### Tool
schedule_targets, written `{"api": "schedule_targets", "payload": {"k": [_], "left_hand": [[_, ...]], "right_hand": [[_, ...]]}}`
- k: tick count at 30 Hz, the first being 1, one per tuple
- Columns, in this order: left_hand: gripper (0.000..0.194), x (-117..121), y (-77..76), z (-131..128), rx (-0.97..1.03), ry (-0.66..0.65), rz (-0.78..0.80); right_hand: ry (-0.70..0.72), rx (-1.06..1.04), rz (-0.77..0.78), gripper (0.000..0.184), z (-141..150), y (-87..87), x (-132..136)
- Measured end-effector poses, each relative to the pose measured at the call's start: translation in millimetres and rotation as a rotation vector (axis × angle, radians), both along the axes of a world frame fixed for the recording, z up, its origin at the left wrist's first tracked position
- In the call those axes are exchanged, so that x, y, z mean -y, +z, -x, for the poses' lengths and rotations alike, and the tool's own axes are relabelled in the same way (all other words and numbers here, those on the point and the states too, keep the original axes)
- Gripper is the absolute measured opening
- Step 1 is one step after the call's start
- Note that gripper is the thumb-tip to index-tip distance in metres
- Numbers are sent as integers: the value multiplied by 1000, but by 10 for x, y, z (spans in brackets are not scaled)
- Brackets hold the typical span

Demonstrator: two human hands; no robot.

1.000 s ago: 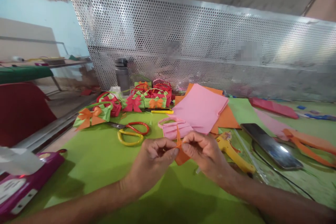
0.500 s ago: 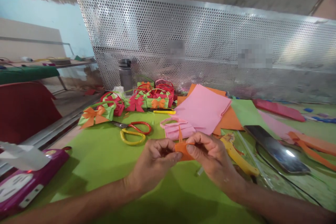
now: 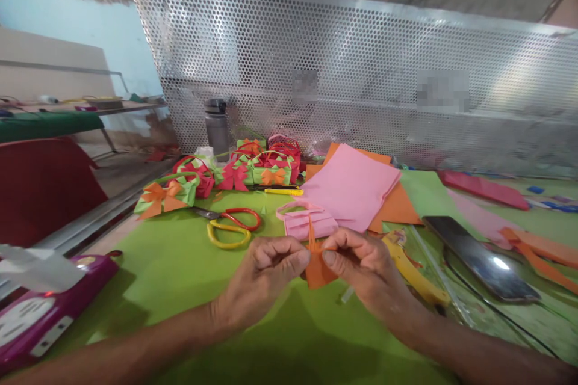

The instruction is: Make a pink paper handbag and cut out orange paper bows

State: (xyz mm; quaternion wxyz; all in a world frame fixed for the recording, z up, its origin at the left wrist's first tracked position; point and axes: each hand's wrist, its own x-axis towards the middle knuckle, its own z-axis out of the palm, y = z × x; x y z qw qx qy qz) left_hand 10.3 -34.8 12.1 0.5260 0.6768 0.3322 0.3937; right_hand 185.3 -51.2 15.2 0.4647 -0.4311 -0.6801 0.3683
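Folded orange paper piece (image 3: 321, 275) has tipped over since half a second ago: its lower flap hangs further down, while the left thumb has come up toward its index finger. It sits between the two hands, its narrow peak pointing upward in front of one small folded pink paper bag (image 3: 307, 226). The left hand (image 3: 266, 271) pinches its left edge between thumb and index finger, and the right hand (image 3: 370, 264) pinches its upper right edge likewise; whether the flap touches the flat green work surface (image 3: 180, 277) cannot be told. To the left, a broad stretch of that surface runs to one purple plastic power strip (image 3: 97, 274) near the table's metal edge; one pair of metal scissors with a red and a yellow handle (image 3: 221, 216) bounds it behind. On the right, room is tighter: one yellow glue gun (image 3: 415, 274) lies just beside the right hand, with one black phone (image 3: 481, 260) beyond it. Behind the pink bag lie overlapping pink paper sheets (image 3: 350, 186) and one yellow cutter (image 3: 283, 192). Further back left, small red and green paper bags (image 3: 235, 175) overlap too much to count, though three orange bows show, near one grey bottle (image 3: 217, 132). One perforated metal panel (image 3: 289, 30) closes the far side.
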Motion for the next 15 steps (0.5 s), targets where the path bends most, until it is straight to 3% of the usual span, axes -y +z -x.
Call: {"api": "schedule_targets", "payload": {"k": [9,15], "left_hand": [[27,5,74,2,-218,85,-339],[24,-21,-18,0,-182,-19,-207]], "right_hand": [[40,43,17,17,-9,-32,-16],[37,27,31,14,-23,17,-32]]}}
